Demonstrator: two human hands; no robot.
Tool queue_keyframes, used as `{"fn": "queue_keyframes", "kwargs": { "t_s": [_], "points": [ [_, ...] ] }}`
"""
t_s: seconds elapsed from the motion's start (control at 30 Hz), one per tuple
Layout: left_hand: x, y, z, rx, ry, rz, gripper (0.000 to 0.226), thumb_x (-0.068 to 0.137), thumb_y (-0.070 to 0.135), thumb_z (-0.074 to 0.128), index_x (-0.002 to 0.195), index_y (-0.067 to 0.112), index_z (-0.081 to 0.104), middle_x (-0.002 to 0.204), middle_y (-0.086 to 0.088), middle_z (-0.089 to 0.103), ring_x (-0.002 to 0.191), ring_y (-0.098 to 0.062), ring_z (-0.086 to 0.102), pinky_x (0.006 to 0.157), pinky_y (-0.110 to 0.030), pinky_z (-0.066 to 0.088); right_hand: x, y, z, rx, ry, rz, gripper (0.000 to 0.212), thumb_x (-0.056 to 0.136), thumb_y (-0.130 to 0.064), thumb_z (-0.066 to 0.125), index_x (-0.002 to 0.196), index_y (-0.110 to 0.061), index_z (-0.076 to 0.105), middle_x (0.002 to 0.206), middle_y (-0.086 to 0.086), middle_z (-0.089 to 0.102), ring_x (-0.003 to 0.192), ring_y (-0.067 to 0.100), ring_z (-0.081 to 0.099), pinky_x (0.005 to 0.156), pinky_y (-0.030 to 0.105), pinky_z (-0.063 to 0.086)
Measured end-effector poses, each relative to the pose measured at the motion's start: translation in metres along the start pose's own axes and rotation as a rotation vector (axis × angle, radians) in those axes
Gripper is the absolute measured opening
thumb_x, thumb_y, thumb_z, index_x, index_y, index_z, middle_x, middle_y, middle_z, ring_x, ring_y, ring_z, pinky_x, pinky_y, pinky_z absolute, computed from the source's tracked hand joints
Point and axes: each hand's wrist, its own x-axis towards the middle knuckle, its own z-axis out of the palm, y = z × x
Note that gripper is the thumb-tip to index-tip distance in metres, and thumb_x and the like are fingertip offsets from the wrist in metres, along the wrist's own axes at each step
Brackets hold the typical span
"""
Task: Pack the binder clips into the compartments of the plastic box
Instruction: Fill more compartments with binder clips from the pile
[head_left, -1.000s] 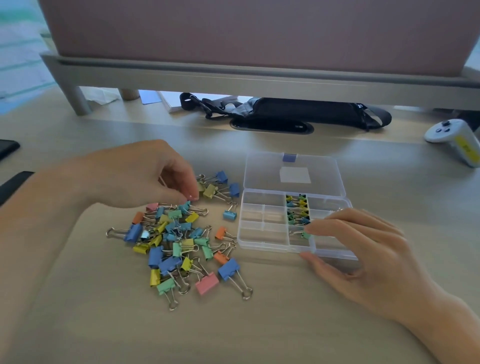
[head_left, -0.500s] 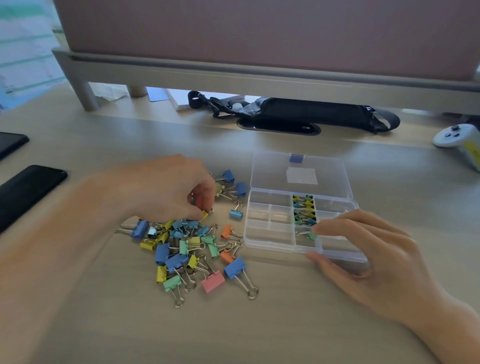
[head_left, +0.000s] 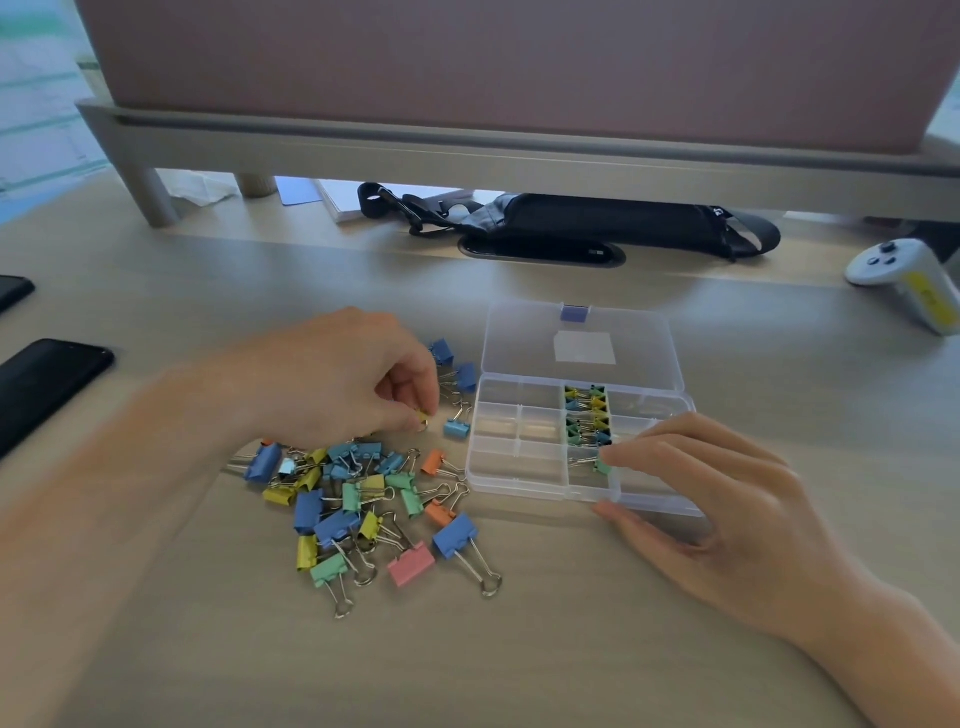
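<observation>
Packing looks hardly begun: packed clips (head_left: 587, 415) fill one middle column of the plastic box (head_left: 514, 467), just beyond the fingers of the right hand (head_left: 727, 499), which rest relaxed on it. The left hand (head_left: 332, 379) pinches a yellow clip (head_left: 422, 417); the loose pile (head_left: 358, 499) lies just below its fingers.

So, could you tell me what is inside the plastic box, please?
Small binder clips fill two middle compartments; a green clip lies just nearer. The right hand covers the right-front compartments.

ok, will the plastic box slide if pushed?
Likely light: the plastic box has thin clear walls and mostly empty compartments. Probably skids on the smooth desk; the right hand rests against its front edge. Flat, so tipping seems unlikely.
</observation>
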Motion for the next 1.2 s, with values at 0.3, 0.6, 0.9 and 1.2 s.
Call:
{"fn": "queue_keyframes", "kwargs": {
  "t_s": [0.3,0.6,0.9,1.2],
  "points": [
    [0.011,0.072,0.034,-0.553,0.226,0.182,0.009,0.093,0.023,0.074,0.095,0.031,0.077,0.081,0.022,0.071,0.073,0.002,0.064,0.070,-0.014,0.052,0.002,0.000,0.000,0.063,-0.005,0.030,0.025,0.094,-0.032,0.075,0.108,-0.011,0.076,0.098,-0.008,0.071,0.090,0.016,0.065,0.080,0.029,0.055],
    [0.009,0.081,0.047,-0.718,0.201,0.122,0.024,0.089,0.015,0.078,0.103,0.032,0.069,0.087,0.009,0.077,0.079,-0.008,0.076,0.086,-0.041,0.062,0.004,-0.005,-0.003,0.157,0.141,0.210,0.022,0.084,-0.024,0.080,0.101,-0.012,0.072,0.097,-0.010,0.071,0.096,0.000,0.065,0.089,0.009,0.045],
    [0.007,0.084,0.051,-0.514,0.255,0.112,0.007,0.087,0.026,0.079,0.089,0.032,0.076,0.080,0.019,0.075,0.078,0.003,0.070,0.074,-0.014,0.055,0.007,-0.005,0.005,0.197,0.148,0.266,0.018,0.082,0.000,0.083,0.088,-0.016,0.076,0.085,-0.016,0.071,0.084,-0.003,0.065,0.081,0.007,0.045],
    [0.006,0.086,0.054,-0.228,0.300,0.136,0.006,0.085,0.031,0.080,0.089,0.036,0.078,0.071,0.031,0.059,0.085,0.018,0.054,0.069,0.000,0.038,0.008,-0.004,0.002,0.140,0.088,0.179,0.012,0.082,-0.006,0.073,0.085,-0.016,0.078,0.085,-0.013,0.069,0.080,0.006,0.063,0.077,0.015,0.047]
  ]
}}
